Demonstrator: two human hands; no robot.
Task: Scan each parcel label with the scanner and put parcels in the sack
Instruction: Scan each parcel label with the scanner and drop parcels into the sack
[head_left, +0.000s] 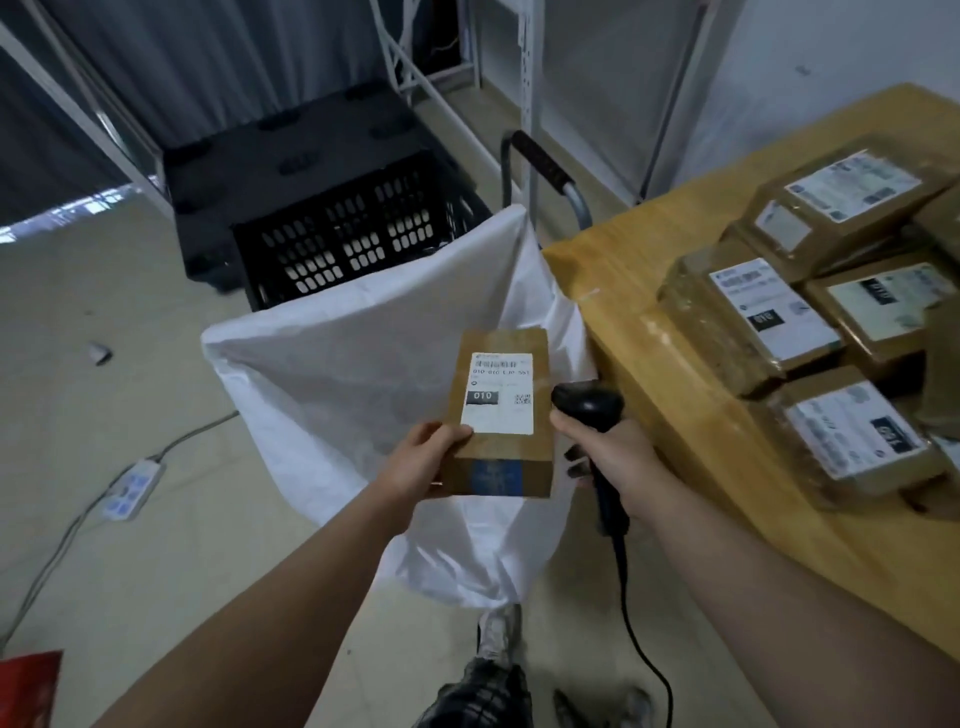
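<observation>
While my left hand grips the parcel by its near-left corner, it hangs over the sack off the bench's left edge, label up, long axis running away from me. My right hand is wrapped round the scanner, its head just beside the parcel's right edge and pointing away from me.

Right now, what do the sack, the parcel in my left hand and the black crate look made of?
Sack: probably woven plastic, white and matte; it creases stiffly.
Parcel in the left hand: brown cardboard, matte, with a white paper label.
Crate: black rigid plastic, likely moulded, with slotted walls.
</observation>
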